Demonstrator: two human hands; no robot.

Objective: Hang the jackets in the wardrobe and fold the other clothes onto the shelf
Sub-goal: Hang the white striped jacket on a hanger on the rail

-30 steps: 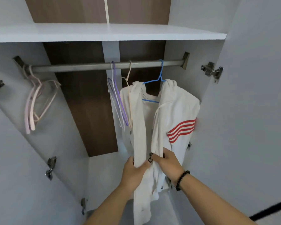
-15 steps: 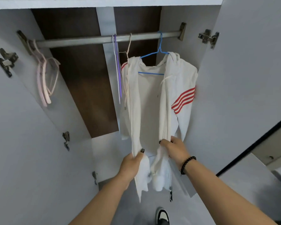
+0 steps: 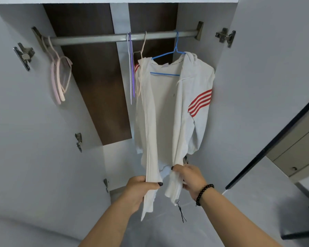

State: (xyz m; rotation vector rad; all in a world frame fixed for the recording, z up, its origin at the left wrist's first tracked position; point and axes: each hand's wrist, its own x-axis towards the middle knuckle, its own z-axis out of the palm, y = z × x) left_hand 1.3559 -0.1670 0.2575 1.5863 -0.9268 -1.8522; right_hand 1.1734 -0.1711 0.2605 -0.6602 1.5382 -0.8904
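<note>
Now front panels pulled apart, where a second ago both met in middle. White hooded jacket with red sleeve stripes hangs on blue wire hanger under grey metal rail. Left hand clenches left hem, right hand pinches right hem. Hanging looks done; straightening only.

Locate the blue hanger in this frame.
In the head view the blue hanger hooks over the rail toward its right end, carrying the white jacket, with bare purple and cream hangers just left of it.

Grey metal wardrobe rail carries blue wire hanger with white red-striped jacket, pink hangers, purple hanger.
</note>
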